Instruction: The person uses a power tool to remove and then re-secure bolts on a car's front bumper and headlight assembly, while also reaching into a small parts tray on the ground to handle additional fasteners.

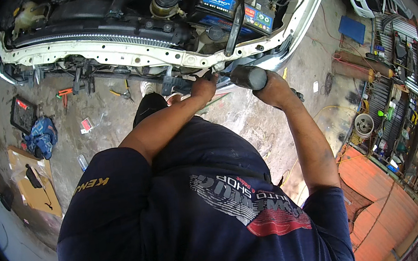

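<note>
1. A workshop's concrete floor [116,128] spreads beneath an open-fronted car, whose white front panel [102,54] arcs across 12 o'clock.
2. Toward half past one, the right hand [273,92] is closed around a dark power tool [248,77], its nose pointing at the car's front.
3. At 12 o'clock, the left hand [205,88] curls just below the panel, beside the tool's nose; whether its fingers grip anything cannot be told.
4. A battery [225,6] sits near 1 o'clock; pliers [123,94] lie at 10 and flattened cardboard [33,194] toward 8.
</note>
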Demonstrator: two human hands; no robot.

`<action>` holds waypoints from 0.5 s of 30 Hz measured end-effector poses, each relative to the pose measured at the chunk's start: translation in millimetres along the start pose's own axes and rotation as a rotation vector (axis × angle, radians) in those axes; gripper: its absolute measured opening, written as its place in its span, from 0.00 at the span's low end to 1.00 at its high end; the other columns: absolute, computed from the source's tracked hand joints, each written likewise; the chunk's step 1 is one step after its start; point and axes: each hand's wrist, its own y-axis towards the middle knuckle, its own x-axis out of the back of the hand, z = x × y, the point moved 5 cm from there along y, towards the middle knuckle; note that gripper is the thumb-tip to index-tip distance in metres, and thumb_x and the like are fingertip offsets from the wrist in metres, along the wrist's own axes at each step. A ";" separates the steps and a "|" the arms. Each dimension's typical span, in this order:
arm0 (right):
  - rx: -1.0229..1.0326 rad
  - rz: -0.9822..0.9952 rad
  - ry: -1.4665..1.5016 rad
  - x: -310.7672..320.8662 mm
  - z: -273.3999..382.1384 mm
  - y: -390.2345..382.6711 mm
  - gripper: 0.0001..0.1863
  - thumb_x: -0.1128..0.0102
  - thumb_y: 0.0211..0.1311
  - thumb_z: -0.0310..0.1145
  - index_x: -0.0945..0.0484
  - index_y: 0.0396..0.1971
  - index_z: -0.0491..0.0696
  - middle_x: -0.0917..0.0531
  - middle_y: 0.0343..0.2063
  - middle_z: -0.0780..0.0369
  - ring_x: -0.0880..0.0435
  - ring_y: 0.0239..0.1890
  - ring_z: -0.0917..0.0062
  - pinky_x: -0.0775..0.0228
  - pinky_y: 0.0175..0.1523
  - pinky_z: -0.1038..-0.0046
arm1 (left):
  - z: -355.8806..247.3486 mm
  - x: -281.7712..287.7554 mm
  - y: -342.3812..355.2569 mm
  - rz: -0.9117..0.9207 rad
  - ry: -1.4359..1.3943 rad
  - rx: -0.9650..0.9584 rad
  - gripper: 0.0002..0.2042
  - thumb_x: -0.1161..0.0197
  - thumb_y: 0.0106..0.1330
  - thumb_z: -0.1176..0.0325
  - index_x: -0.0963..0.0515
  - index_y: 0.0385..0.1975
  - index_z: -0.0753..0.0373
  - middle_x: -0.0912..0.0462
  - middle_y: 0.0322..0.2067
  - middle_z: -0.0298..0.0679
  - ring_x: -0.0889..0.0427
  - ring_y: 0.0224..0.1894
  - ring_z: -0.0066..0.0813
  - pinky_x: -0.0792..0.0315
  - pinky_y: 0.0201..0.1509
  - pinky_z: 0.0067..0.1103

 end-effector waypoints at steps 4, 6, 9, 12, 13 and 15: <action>-0.014 -0.004 0.011 -5.7 -7.7 8.7 0.26 0.34 0.54 0.38 0.19 0.56 0.49 0.15 0.51 0.48 0.18 0.57 0.54 0.24 0.63 0.58 | 9.1 -2.5 10.0 -0.025 0.043 -0.048 0.29 0.45 0.75 0.42 0.23 0.58 0.63 0.14 0.41 0.54 0.16 0.33 0.46 0.22 0.36 0.37; -0.035 0.008 0.044 -11.7 -15.2 13.5 0.27 0.34 0.54 0.38 0.19 0.56 0.48 0.15 0.52 0.48 0.18 0.57 0.54 0.25 0.63 0.58 | 7.3 -4.0 5.8 -0.009 0.064 -0.005 0.27 0.46 0.75 0.42 0.22 0.57 0.60 0.15 0.47 0.55 0.18 0.45 0.52 0.24 0.48 0.40; -0.035 0.037 0.033 -11.7 -15.1 12.9 0.27 0.35 0.54 0.38 0.19 0.55 0.46 0.15 0.52 0.48 0.18 0.58 0.54 0.25 0.63 0.59 | 4.9 -3.5 1.7 0.013 0.048 0.007 0.25 0.47 0.75 0.42 0.20 0.55 0.58 0.15 0.51 0.55 0.19 0.57 0.58 0.25 0.60 0.43; -0.033 0.056 0.028 -11.5 -11.6 15.9 0.27 0.34 0.54 0.38 0.20 0.55 0.46 0.15 0.52 0.47 0.18 0.59 0.54 0.25 0.63 0.59 | 1.4 -0.6 -0.1 0.012 0.034 0.030 0.25 0.47 0.75 0.43 0.20 0.55 0.58 0.15 0.49 0.54 0.17 0.54 0.58 0.24 0.58 0.43; -0.040 0.063 0.023 -11.5 -10.1 16.7 0.27 0.34 0.54 0.38 0.20 0.55 0.46 0.15 0.52 0.47 0.18 0.59 0.54 0.25 0.63 0.59 | 0.0 1.1 -0.8 0.006 0.026 0.037 0.25 0.47 0.75 0.43 0.19 0.54 0.59 0.14 0.48 0.54 0.16 0.51 0.57 0.23 0.56 0.43; -0.063 0.075 0.020 -11.9 -9.8 16.6 0.27 0.34 0.54 0.38 0.20 0.55 0.46 0.15 0.52 0.47 0.18 0.59 0.54 0.25 0.64 0.59 | -6.2 4.8 -5.8 0.001 0.013 0.035 0.26 0.47 0.75 0.42 0.19 0.52 0.60 0.13 0.43 0.53 0.13 0.44 0.54 0.21 0.50 0.42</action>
